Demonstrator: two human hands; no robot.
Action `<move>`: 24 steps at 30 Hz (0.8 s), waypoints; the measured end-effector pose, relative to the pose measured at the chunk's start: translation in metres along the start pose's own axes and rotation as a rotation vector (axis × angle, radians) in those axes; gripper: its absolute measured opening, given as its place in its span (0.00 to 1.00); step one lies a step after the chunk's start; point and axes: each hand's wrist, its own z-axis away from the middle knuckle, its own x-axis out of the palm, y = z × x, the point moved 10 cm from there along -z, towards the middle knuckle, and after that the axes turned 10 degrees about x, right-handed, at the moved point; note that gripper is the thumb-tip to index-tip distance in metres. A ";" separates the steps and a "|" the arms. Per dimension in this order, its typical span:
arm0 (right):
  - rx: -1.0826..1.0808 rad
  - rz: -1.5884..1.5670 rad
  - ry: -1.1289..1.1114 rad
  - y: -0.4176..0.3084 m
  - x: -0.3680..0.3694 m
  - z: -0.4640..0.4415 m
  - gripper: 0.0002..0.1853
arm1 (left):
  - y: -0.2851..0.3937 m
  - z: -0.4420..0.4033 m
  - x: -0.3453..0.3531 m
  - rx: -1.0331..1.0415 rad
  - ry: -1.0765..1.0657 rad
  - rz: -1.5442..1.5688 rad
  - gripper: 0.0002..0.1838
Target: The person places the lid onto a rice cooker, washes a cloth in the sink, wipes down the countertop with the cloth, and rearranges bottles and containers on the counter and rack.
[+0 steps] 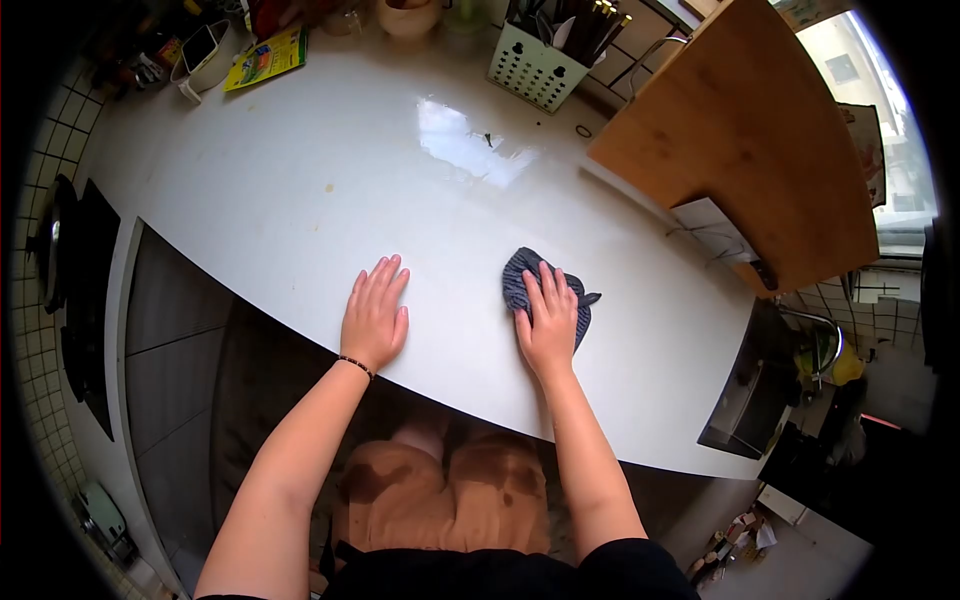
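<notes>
- Lying on the counter (240, 200), to the left of the board (750, 150) and nearer to the person, the cloth (517, 275) is dark grey, with ribs or fine stripes. It is bunched in folds, and the right hand (548, 310) hides its middle.
- The right hand rests on top of the cloth with fingers extended; it looks laid over and not clenched. Whether the thumb nips a fold, I cannot tell.
- The left hand (375, 315) is farther left from the board, palm down on the bare counter, fingers long, holding nothing that can be seen.
- In my judgement, the cloth is light, limp and hard to damage. It should bend under any push and keep no firm shape. If it is damp, it may drag a little and weigh more; the view does not show this.
- For sliding, a flat palm over the thick middle seems the best hold, because a push at the edge would probably only fold it.
- For lifting, the loose corner at the side toward the board seems easy to pinch.
- Left of the board, farther from the person, a bright patch (465, 145) may be water or only glare; there the counter could be slippery.
</notes>
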 end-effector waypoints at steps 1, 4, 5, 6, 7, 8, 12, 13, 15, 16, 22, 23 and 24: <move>0.051 0.014 0.043 0.018 -0.008 -0.008 0.30 | 0.000 0.000 0.000 -0.002 -0.004 0.005 0.29; 0.202 0.087 0.187 0.054 -0.010 -0.055 0.27 | -0.002 -0.001 0.000 -0.010 -0.004 0.030 0.29; 0.252 0.103 0.227 0.059 -0.006 -0.078 0.27 | -0.002 -0.001 0.000 -0.012 -0.004 0.039 0.29; 0.277 0.120 0.262 0.057 -0.002 -0.105 0.27 | -0.002 -0.001 0.000 -0.015 -0.011 0.046 0.29; 0.303 0.135 0.297 0.052 0.003 -0.132 0.27 | -0.002 -0.002 -0.001 -0.018 -0.019 0.053 0.29; 0.299 0.130 0.312 0.044 0.012 -0.157 0.26 | -0.003 -0.002 0.000 -0.022 -0.027 0.058 0.29; 0.183 0.037 0.323 -0.023 0.036 -0.212 0.25 | -0.004 -0.003 0.001 -0.036 -0.039 0.060 0.29; 0.121 0.030 0.332 -0.042 0.042 -0.214 0.24 | -0.003 -0.002 0.001 -0.033 -0.037 0.059 0.29; -0.074 -0.054 0.283 -0.079 0.048 -0.194 0.24 | -0.005 -0.003 0.002 -0.026 -0.031 0.062 0.29; -0.137 -0.118 0.207 -0.094 0.049 -0.177 0.24 | -0.005 -0.003 0.002 -0.026 -0.029 0.065 0.29; -0.216 -0.143 -0.029 -0.092 0.035 -0.073 0.27 | -0.005 -0.004 0.002 -0.030 -0.046 0.097 0.29; -0.177 -0.126 -0.033 -0.078 0.029 -0.075 0.27 | -0.006 -0.003 0.002 -0.035 -0.056 0.086 0.29; -0.129 -0.075 0.026 -0.062 0.022 -0.085 0.26 | -0.006 -0.002 0.003 -0.040 -0.059 0.090 0.29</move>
